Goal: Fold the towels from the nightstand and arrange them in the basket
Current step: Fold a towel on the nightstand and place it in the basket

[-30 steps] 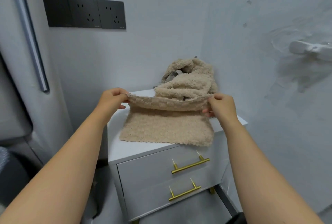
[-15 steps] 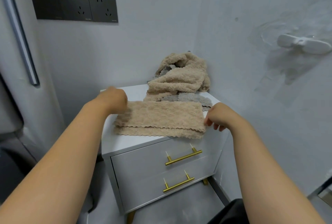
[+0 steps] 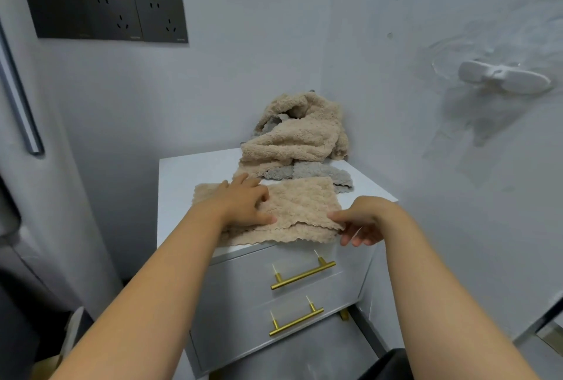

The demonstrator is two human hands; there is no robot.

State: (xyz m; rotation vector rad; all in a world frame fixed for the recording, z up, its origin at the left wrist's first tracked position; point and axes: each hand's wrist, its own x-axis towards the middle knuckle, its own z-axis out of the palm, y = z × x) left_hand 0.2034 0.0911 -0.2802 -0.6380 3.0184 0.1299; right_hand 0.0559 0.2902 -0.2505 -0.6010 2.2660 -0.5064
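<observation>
Centre frame: left hand (image 3: 243,206), fingers spread, presses the folded towel (image 3: 304,203) at the nightstand (image 3: 189,172)'s front edge; right hand (image 3: 364,221) pinches its end. A hard tug could skew the layers.

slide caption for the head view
Left hand flat on a folded beige towel on the nightstand, right hand pinching its edge

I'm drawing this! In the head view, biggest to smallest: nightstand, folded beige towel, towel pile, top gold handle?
1. nightstand
2. folded beige towel and towel pile, too alike to rank
3. top gold handle
</observation>
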